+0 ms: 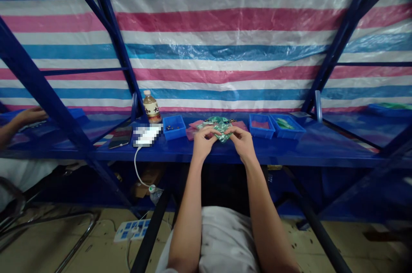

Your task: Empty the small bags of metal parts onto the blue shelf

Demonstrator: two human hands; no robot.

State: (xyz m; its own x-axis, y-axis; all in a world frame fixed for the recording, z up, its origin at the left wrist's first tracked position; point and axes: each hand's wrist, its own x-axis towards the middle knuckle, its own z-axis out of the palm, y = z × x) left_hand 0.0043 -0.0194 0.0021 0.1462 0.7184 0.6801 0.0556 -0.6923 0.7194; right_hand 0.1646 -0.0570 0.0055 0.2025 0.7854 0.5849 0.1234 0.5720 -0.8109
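Note:
A crinkled, see-through green plastic bag (222,136) is at the middle of the blue table, between my two hands. My left hand (205,139) is closed, thumb and fingers pinching the bag's left side. On the other side my right hand (242,139) pinches the bag in the same way. Pink sheets (190,131), which look like plastic, lie beneath and beside the green one. Small dark and gold-coloured pieces (232,121) show just behind my right fingers; their kind is too small to tell.
Left of my hands stand a blue tray (174,134) with small dark parts, a drink bottle (151,107) and a phone (119,139). Two blue trays on the right hold pink sheet (260,125) and green bags (285,123). Blue metal posts (117,45) flank the table. Another person's hand (30,116) is far left.

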